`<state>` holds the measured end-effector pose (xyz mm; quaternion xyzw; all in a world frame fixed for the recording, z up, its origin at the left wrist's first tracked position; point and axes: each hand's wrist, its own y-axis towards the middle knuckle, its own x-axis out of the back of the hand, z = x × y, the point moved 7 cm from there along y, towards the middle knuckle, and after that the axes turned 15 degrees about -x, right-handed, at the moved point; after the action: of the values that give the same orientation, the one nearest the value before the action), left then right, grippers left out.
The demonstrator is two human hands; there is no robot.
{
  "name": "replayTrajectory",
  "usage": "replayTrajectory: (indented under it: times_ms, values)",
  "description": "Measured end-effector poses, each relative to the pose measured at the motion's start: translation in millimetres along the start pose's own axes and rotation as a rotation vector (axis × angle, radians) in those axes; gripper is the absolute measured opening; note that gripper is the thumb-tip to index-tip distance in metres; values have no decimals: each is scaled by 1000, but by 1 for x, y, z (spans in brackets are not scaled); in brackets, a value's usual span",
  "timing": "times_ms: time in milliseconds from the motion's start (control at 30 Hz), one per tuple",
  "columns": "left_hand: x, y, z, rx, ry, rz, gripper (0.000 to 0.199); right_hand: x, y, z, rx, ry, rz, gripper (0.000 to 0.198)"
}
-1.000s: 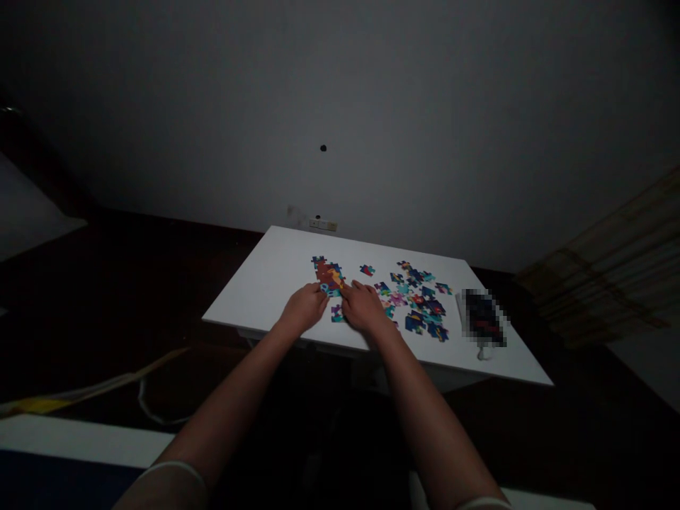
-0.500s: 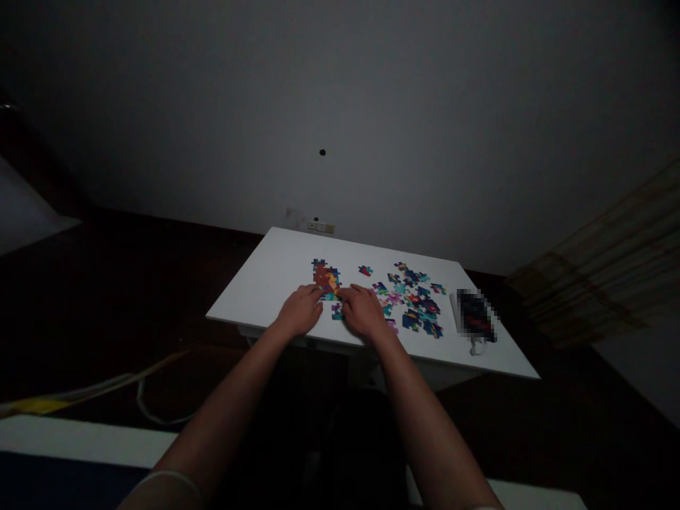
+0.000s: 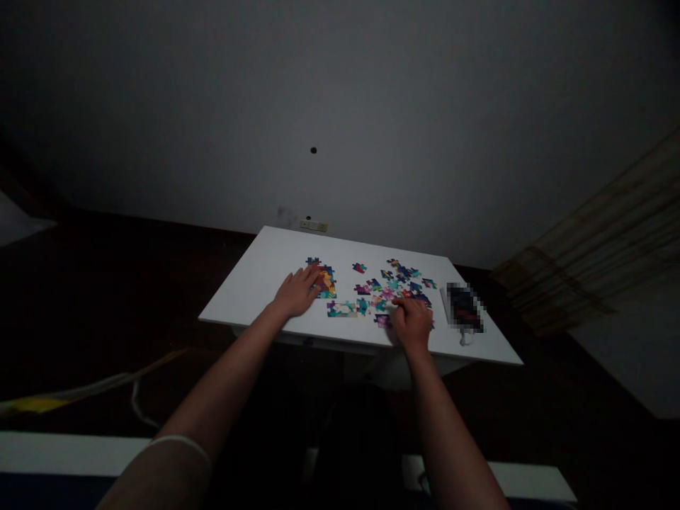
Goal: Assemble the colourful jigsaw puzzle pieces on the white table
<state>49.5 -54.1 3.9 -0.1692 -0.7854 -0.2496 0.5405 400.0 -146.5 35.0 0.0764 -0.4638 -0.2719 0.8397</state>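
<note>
On the white table point(image 3: 255, 283), my left hand point(image 3: 297, 292) lies flat with its fingers spread, fingertips on the left side of a joined block of jigsaw pieces point(image 3: 327, 283). That block shows a brown and yellow figure. To the right, my right hand point(image 3: 414, 322) is over the pile of loose jigsaw pieces point(image 3: 390, 292), its fingers curled and the index finger reaching leftward. Whatever is under or between those fingers is hidden. A short joined strip of teal and white pieces point(image 3: 341, 309) lies between the hands, near the front edge.
A single red and teal piece point(image 3: 360, 268) lies apart toward the back. At the table's right stands a pixelated dark box or pad point(image 3: 465, 308) with a white cord loop point(image 3: 466, 338). Behind the table is a grey wall with a socket point(image 3: 313, 225); a curtain point(image 3: 563, 262) hangs right.
My right hand has moved right, from the joined block to the loose pieces. My left hand has flattened with its fingers spread. The strip at the front is now uncovered. The view has shifted slightly.
</note>
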Motion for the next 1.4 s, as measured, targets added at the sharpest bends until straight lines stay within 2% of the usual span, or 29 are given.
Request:
replayTrajectory:
  times_ms: [167,400,567,733,833,933,1000,1100,1167,1400]
  values:
    - [-14,4,1,-22,13,79,72,1,14,-25,-129,26,3,36]
    - [-13,-9,12,-33,27,37,69,4,17,-41,-271,153,-33,36]
    - [3,-21,5,-22,22,-79,65,10,16,-48,-339,220,-71,33]
    - [26,-27,-1,-13,-58,-247,55,6,16,-51,-370,276,-21,30]
    - [31,-28,-5,-54,-57,-274,53,3,15,-46,-341,231,7,31]
    - [25,-26,-19,-228,-15,-201,57,-4,13,-33,-229,102,80,33]
    - [20,-26,-24,-280,4,-140,56,-10,10,-21,-115,10,124,32]
    - [17,-26,-23,-255,9,-94,50,-14,4,-9,23,-71,122,31]
    - [20,-27,-21,-213,12,-105,47,-14,3,-8,28,-78,102,31]
    - [32,-31,-17,-35,31,-149,38,-7,14,-34,-245,155,17,31]
